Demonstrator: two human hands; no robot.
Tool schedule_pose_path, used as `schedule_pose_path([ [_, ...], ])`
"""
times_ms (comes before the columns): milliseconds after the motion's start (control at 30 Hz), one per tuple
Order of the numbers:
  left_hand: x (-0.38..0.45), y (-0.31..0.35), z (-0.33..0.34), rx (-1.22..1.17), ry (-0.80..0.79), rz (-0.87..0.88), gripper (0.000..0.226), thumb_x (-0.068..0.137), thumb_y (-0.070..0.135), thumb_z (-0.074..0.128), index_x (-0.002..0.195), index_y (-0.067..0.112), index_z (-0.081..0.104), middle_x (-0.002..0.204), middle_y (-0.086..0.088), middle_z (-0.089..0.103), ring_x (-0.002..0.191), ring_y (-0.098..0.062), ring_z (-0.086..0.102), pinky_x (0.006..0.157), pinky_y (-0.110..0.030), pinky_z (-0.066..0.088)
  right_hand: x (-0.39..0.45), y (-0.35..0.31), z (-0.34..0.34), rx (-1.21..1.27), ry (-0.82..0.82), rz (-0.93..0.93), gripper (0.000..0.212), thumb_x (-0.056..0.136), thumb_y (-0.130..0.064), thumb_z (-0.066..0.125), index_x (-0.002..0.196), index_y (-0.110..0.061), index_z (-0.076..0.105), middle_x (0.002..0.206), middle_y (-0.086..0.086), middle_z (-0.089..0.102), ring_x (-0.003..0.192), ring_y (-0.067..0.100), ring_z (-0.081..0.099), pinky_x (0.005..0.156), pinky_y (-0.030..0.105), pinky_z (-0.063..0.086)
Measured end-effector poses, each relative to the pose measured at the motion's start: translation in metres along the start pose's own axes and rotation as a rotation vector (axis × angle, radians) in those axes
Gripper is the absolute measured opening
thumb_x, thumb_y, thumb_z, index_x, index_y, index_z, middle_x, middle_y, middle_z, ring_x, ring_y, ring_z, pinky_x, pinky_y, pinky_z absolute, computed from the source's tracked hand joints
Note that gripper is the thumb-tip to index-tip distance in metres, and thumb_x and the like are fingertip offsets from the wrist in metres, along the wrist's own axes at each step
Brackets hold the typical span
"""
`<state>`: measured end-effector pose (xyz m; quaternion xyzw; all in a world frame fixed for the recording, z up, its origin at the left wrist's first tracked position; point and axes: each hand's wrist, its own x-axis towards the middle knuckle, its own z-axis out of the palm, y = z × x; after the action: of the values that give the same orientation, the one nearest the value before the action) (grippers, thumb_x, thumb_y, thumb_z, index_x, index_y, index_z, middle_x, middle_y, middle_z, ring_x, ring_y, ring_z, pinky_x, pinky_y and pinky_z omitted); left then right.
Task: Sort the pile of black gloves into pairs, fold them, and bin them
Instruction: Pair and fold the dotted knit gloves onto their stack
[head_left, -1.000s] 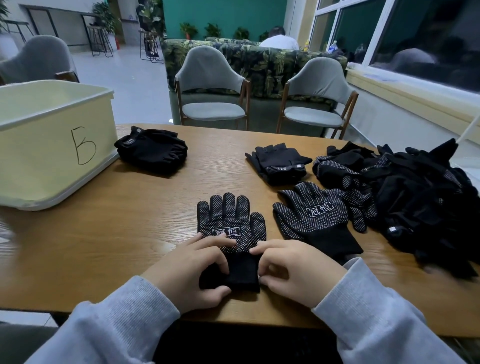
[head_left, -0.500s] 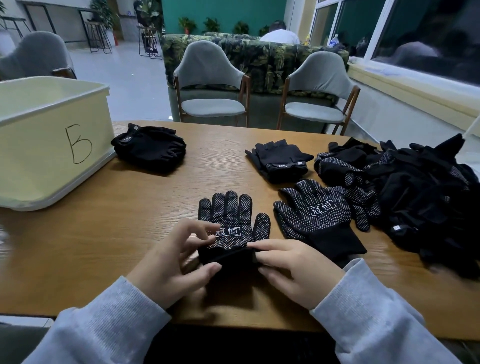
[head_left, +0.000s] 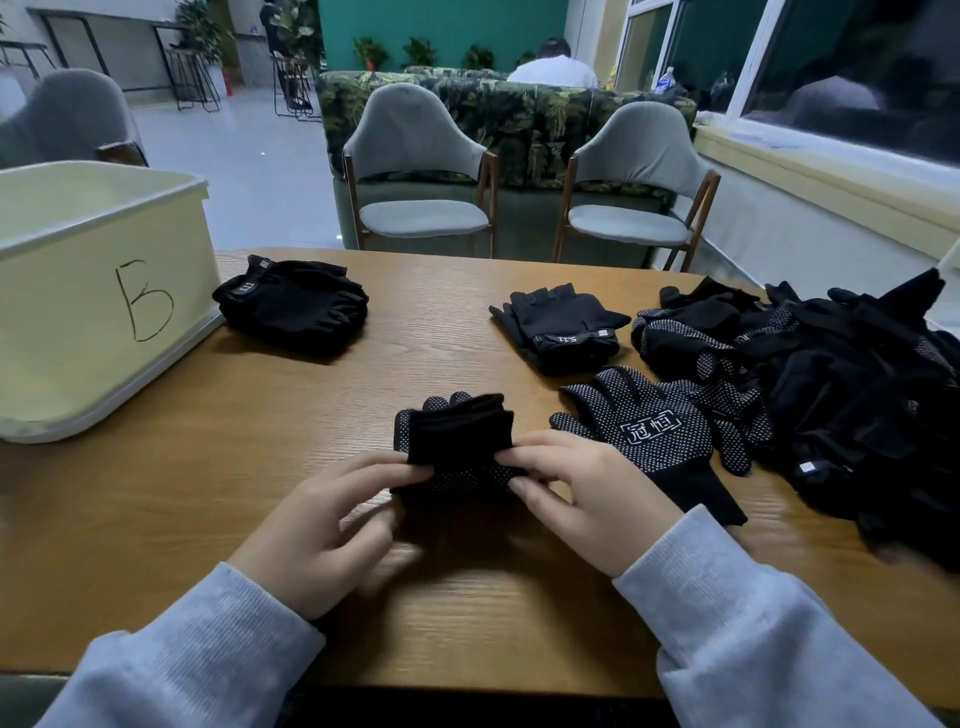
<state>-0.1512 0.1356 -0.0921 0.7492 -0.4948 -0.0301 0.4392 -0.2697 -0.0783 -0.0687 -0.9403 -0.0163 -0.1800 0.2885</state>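
A wooden table (head_left: 208, 493) stands in a lounge with grey chairs (head_left: 421, 171) beyond its far edge. Near the front edge, the left hand (head_left: 332, 525) and right hand (head_left: 587, 488) each pinch a side of a dotted glove (head_left: 457, 447), cuff doubled over its fingers: folding is under way. Next it likely needs flattening, then carrying to the bin (head_left: 93, 291) at the left edge. The pile (head_left: 857, 389) lies along the right edge.

Between the fingers (head_left: 410, 470) a folded glove (head_left: 457, 441) of matt black knit cloth is seen, its underside studded with small pale dots. Just right of them a flat glove (head_left: 654, 431) shows the same dotted knit. The surface (head_left: 260, 467) beneath is grained wood with a soft sheen. Far left, the bin (head_left: 93, 291) appears smooth pale plastic.
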Motion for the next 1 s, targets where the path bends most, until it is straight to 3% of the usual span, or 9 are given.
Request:
schedule_pose_path([
  [167, 0.013, 0.000, 0.004, 0.028, 0.025, -0.080, 0.047, 0.080, 0.047, 0.040, 0.122, 0.033, 0.054, 0.116, 0.023, 0.057, 0.111, 0.002, 0.053, 0.092, -0.024, 0.045, 0.016, 0.000, 0.002, -0.069, 0.018, 0.054, 0.035, 0.088, -0.021, 0.059, 0.123, -0.016, 0.062, 0.125, -0.005, 0.059, 0.111, 0.007, 0.053, 0.098, 0.017, 0.038],
  [333, 0.026, -0.005, 0.009, 0.225, 0.021, -0.087, 0.062, 0.077, 0.055, 0.034, 0.129, 0.026, 0.051, 0.114, 0.023, 0.051, 0.107, 0.005, 0.044, 0.093, -0.017, 0.038, 0.023, 0.003, 0.009, -0.142, 0.007, 0.090, 0.038, 0.092, -0.008, 0.052, 0.129, -0.014, 0.056, 0.129, -0.003, 0.055, 0.119, 0.011, 0.049, 0.102, 0.014, 0.031],
  [433, 0.030, -0.009, 0.013, 0.336, 0.029, -0.084, 0.064, 0.079, 0.054, 0.032, 0.128, 0.021, 0.055, 0.114, 0.017, 0.052, 0.108, -0.001, 0.044, 0.095, -0.024, 0.036, 0.022, 0.007, 0.012, -0.200, -0.005, 0.091, 0.037, 0.093, -0.008, 0.051, 0.130, -0.013, 0.055, 0.130, -0.002, 0.055, 0.122, 0.013, 0.047, 0.101, 0.010, 0.025],
  [467, 0.030, -0.011, 0.015, 0.369, 0.031, -0.096, 0.064, 0.079, 0.053, 0.031, 0.127, 0.020, 0.056, 0.115, 0.014, 0.054, 0.111, -0.006, 0.046, 0.096, -0.027, 0.036, 0.022, 0.008, 0.012, -0.229, -0.006, 0.087, 0.036, 0.092, -0.008, 0.053, 0.128, -0.012, 0.057, 0.128, 0.000, 0.056, 0.121, 0.015, 0.048, 0.102, 0.013, 0.025],
  [533, 0.030, -0.013, 0.017, 0.438, 0.025, -0.124, 0.065, 0.079, 0.054, 0.028, 0.124, 0.019, 0.059, 0.119, 0.008, 0.058, 0.114, -0.014, 0.049, 0.095, -0.030, 0.036, 0.020, 0.010, 0.014, -0.278, 0.010, 0.078, 0.031, 0.087, -0.008, 0.062, 0.118, -0.011, 0.065, 0.117, 0.003, 0.063, 0.112, 0.022, 0.055, 0.101, 0.032, 0.040],
  [600, 0.029, -0.014, 0.018, 0.477, 0.029, -0.140, 0.063, 0.080, 0.053, 0.029, 0.121, 0.019, 0.062, 0.121, 0.003, 0.058, 0.115, -0.019, 0.050, 0.095, -0.037, 0.038, 0.019, 0.010, 0.014, -0.309, 0.083, 0.094, 0.026, 0.080, -0.012, 0.070, 0.105, -0.010, 0.070, 0.103, 0.003, 0.067, 0.098, 0.024, 0.060, 0.086, 0.043, 0.051],
  [667, 0.029, -0.014, 0.017, 0.497, 0.042, -0.129, 0.058, 0.081, 0.053, 0.034, 0.120, 0.020, 0.062, 0.123, 0.001, 0.056, 0.116, -0.020, 0.047, 0.095, -0.043, 0.042, 0.017, 0.009, 0.010, -0.318, 0.163, 0.127, 0.023, 0.078, -0.017, 0.074, 0.100, -0.011, 0.071, 0.095, 0.002, 0.065, 0.090, 0.022, 0.060, 0.082, 0.034, 0.051],
  [767, 0.033, -0.009, 0.019, 0.515, 0.062, -0.002, 0.050, 0.079, 0.051, 0.046, 0.119, 0.024, 0.061, 0.122, 0.001, 0.057, 0.112, -0.019, 0.046, 0.091, -0.044, 0.044, 0.012, 0.003, 0.001, -0.291, 0.219, 0.207, 0.024, 0.085, -0.025, 0.068, 0.106, -0.013, 0.068, 0.100, -0.002, 0.062, 0.090, 0.015, 0.058, 0.081, 0.020, 0.041],
  [1000, 0.044, 0.001, 0.033, 0.635, 0.066, 0.108, 0.037, 0.076, 0.042, 0.046, 0.098, 0.027, 0.072, 0.093, 0.011, 0.065, 0.081, -0.016, 0.047, 0.063, -0.036, 0.050, 0.009, -0.003, -0.001, -0.292, 0.051, 0.306, 0.041, 0.090, -0.043, 0.055, 0.126, -0.023, 0.055, 0.118, -0.008, 0.057, 0.109, 0.008, 0.052, 0.093, 0.019, 0.037],
])
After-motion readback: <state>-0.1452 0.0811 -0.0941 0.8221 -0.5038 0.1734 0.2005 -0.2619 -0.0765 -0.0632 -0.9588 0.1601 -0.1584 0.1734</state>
